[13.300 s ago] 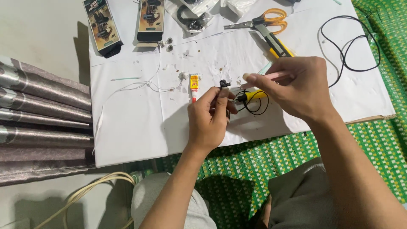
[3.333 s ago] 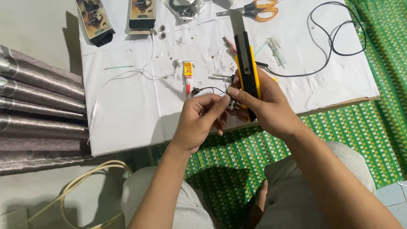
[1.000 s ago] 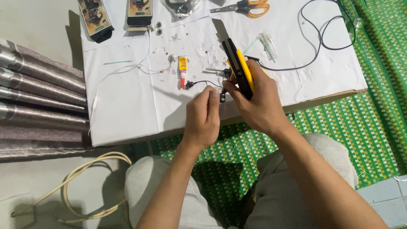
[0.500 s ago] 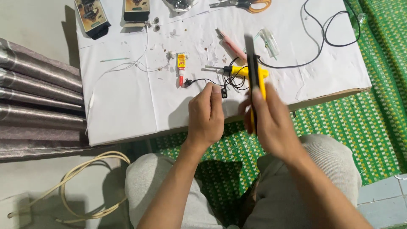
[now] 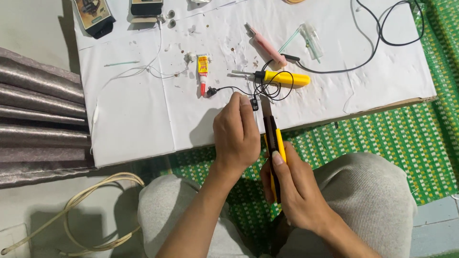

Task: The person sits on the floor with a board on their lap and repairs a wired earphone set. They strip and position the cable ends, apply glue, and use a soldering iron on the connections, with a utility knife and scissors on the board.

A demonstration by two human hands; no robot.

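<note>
From the head view, my left hand (image 5: pixel 236 131) rests at the near edge of the white paper sheet (image 5: pixel 143 119), fingers curled down and closed together on the thin black wire (image 5: pixel 234 89), pinning it flat to the sheet just beside its small black end piece (image 5: pixel 255 103), so it seems held steady for the blade. My right hand (image 5: pixel 296 188) sits nearer to me than the sheet, over the green woven mat (image 5: pixel 382 134), with the fingers wrapped shut around the yellow-and-black utility knife (image 5: pixel 273 143); my thumb lies along its back to guide it, and the blade tip points away from me toward that end piece, close to my left fingertips. Whether the tip touches the wire I cannot tell. Farther up the sheet from my left hand, the wire loops around the yellow-handled screwdriver (image 5: pixel 282 78), which lies within easy reach. Left of it stands a small yellow glue tube (image 5: pixel 203 67) with a red cap. A pink tool (image 5: pixel 266 44) lies beyond the screwdriver, and a thicker black cable (image 5: pixel 382 36) curls at the sheet's far right.
</note>
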